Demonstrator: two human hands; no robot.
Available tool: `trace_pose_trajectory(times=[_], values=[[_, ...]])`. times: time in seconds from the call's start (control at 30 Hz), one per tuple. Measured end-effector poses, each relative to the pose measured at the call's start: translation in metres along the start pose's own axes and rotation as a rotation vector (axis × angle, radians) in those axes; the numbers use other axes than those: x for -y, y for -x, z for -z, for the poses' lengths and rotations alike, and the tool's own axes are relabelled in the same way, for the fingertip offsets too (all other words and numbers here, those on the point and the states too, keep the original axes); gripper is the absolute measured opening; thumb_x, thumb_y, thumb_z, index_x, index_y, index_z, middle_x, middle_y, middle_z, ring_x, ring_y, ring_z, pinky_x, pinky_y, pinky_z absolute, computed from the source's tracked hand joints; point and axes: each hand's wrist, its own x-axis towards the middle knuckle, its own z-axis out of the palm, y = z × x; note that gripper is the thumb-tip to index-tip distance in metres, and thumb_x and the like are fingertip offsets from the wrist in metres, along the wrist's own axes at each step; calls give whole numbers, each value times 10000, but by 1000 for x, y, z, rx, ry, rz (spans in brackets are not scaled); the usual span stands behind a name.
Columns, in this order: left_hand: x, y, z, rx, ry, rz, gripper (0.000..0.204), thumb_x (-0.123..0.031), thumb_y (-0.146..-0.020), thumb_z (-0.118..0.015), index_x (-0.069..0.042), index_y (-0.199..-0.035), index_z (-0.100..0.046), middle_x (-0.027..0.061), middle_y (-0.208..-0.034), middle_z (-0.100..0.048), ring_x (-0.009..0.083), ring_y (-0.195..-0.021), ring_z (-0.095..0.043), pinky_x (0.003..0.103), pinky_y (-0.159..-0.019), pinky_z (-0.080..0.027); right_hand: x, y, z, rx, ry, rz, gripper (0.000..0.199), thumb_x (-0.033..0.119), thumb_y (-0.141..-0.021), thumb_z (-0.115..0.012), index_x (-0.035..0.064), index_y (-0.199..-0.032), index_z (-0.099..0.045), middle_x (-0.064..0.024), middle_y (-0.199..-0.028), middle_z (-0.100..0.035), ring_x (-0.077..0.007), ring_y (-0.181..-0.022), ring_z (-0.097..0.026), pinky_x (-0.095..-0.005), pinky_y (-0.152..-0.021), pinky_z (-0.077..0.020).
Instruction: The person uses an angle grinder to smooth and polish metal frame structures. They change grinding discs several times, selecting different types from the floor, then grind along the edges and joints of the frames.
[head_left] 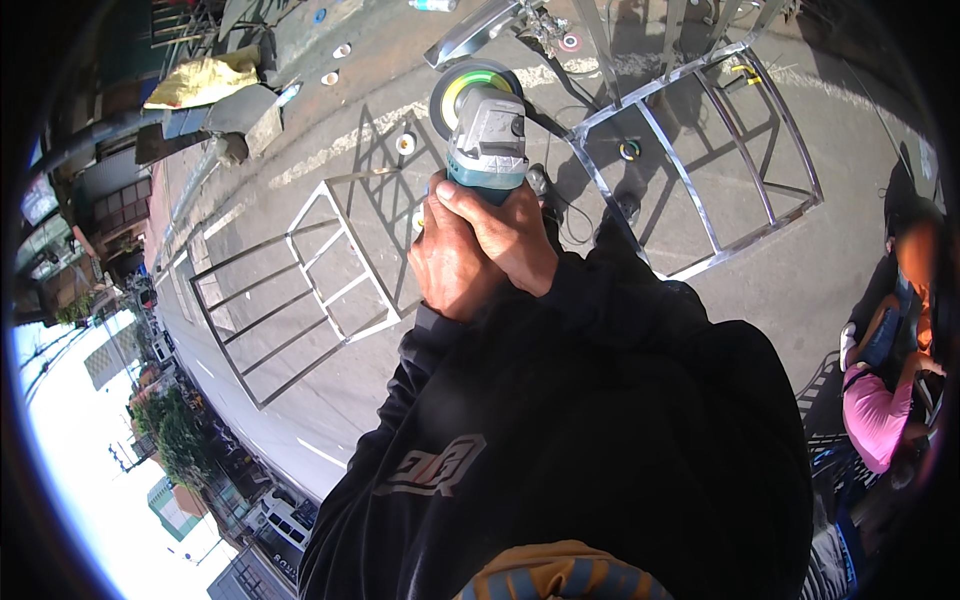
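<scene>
Both my hands are wrapped round the teal and grey body of an angle grinder, held out in front of me. My left hand grips it from the left side, with its fingers pressed against the other hand. From the right, my right hand closes on the same body, its thumb lying near the top. At the far end of the tool is a round disc with a dark rim and a yellow-green middle. The lower part of the handle is hidden under my hands.
A welded metal frame lies on the pavement at left, and another barred frame is at right. Small round discs and cups are scattered about. Two people, one in orange, one in pink, are at far right.
</scene>
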Motion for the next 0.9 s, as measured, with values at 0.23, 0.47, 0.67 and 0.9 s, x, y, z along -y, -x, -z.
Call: trace_pose_trajectory(times=[0.23,0.47,0.67,0.9], values=[[0,3,-1,-5,-2,-13,810,-361,-734,-812,-57,-1369,-412,207,-1097,-662,453,-894,-691,512,-746,-566,-4,-2,4,44,-116,-88,472,212,-869,-831,8,-1215,-582,-85,-1104,-698,-148,-1012,-679,-315,-887,-546],[4,3,-1,-40,-15,9,799,-358,-734,-804,-53,-1364,-419,215,-1095,-660,451,-871,-687,515,-732,-563,-11,-4,1,52,-74,-47,451,209,-879,-822,13,-1215,-593,-79,-1104,-698,-151,-1017,-677,-319,-889,-547],[1,5,2,-50,-36,-14,765,-341,-778,-777,-30,-1378,-417,223,-1078,-652,451,-852,-684,514,-707,-562,-12,-5,1,72,-61,-66,455,221,-874,-829,15,-1208,-599,-78,-1103,-698,-157,-999,-679,-323,-879,-550],[-1,5,2,-76,-74,-61,700,-329,-848,-733,16,-1379,-435,224,-1105,-640,446,-839,-686,506,-666,-569,-3,-1,-1,80,-50,-90,265,149,-945,-739,26,-1160,-646,-45,-1050,-698,-129,-970,-659,-313,-863,-538]])
